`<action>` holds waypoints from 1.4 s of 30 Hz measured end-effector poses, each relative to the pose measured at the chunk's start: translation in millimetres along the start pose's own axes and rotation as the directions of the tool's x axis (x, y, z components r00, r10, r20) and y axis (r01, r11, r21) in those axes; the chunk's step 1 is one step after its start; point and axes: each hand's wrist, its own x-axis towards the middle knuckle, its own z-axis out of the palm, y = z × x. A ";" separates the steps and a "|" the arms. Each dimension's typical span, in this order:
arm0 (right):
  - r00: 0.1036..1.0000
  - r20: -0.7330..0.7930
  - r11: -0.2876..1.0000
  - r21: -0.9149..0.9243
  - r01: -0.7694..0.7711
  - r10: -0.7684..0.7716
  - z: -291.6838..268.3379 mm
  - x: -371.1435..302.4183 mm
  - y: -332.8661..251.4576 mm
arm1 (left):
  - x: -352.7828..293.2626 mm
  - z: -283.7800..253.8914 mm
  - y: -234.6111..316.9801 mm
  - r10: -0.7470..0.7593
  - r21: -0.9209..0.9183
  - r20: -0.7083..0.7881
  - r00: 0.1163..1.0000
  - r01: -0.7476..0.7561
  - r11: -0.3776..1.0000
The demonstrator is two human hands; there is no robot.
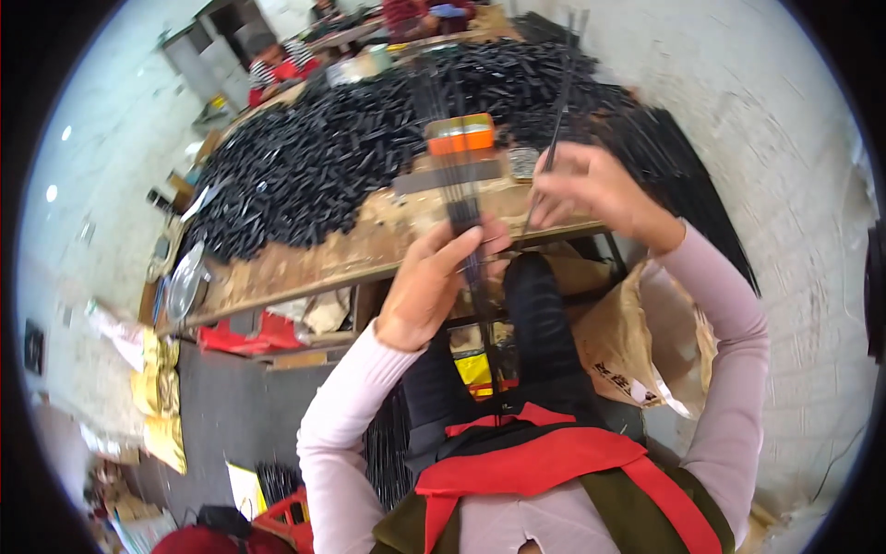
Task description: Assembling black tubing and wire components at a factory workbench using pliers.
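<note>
My left hand (pixel 426 282) is closed round a bundle of thin black rods (pixel 457 189), held upright above the table's front edge. The rods fan out slightly at the top, and their lower ends run down toward my lap. To the right, my right hand (pixel 604 194) is raised and blurred, its fingers pinched on a long thin black rod (pixel 559 120) that slants upward; whether it is one rod or more, I cannot tell. Beyond the bundle are an orange box (pixel 461 140), a flat grey metal bar (pixel 406 184) and a small round container (pixel 523 163).
A big heap of short black pieces (pixel 305 166) covers much of the wooden table (pixel 295 263). Long black rods (pixel 688 175) lie along the right side. A brown paper sack (pixel 628 337) stands by my right leg. People (pixel 277 66) sit at the far end.
</note>
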 end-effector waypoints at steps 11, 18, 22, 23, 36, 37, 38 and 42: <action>0.991 0.106 0.909 -0.401 0.115 -0.078 53.0 18.2 -1.4 | -43.4 -22.6 2.8 0.083 -0.078 -0.136 0.987 -0.094 0.992; 0.966 0.237 0.954 0.299 0.033 -0.107 85.4 97.1 -8.1 | -30.8 -33.7 5.3 0.080 -0.064 -0.121 0.989 -0.088 0.994; 0.941 0.337 0.939 0.310 -0.149 0.038 98.7 87.2 -2.6 | -40.7 -38.4 7.9 0.014 -0.208 0.009 1.000 -0.012 0.978; 0.917 0.398 0.938 0.312 -0.149 0.013 97.9 84.3 -0.1 | -40.3 -42.2 10.1 0.016 -0.198 0.051 0.999 -0.006 0.980; 0.941 0.337 0.994 0.092 -0.055 0.021 88.4 82.1 -10.0 | -9.0 -38.6 15.3 0.123 -0.079 0.146 0.982 -0.112 0.990; 0.953 0.298 0.998 0.015 0.058 -0.059 88.7 82.2 -9.7 | -1.3 -43.9 12.8 0.150 -0.202 0.179 0.972 -0.113 0.973; 0.953 0.268 0.984 -0.065 0.167 -0.144 90.1 81.2 -10.2 | 1.0 -50.1 7.8 0.149 -0.203 0.174 0.973 -0.113 0.973; 0.897 0.347 0.831 -0.385 0.402 -0.273 99.2 33.1 53.6 | 20.2 -111.0 -31.1 0.059 -0.582 0.303 0.951 0.136 0.802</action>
